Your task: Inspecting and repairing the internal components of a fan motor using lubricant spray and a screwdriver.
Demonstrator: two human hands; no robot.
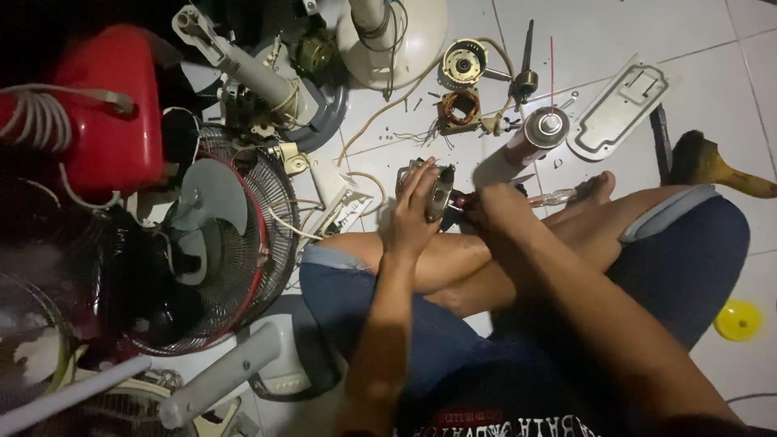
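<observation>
Left hand [411,217] clamped the small grey metal fan motor [433,190] over the crossed knees to steady it, while the right hand [495,206] closed around a clear-handled screwdriver [544,197], its tip meeting the motor, white tiled floor [599,32] beneath.

- White tiled floor [599,32] carries everything.
- Fan grille [243,243] lies left.
- Spray can [538,133] and grey cover plate [619,109] far right.
- Yellow cap [738,320] near right.
</observation>
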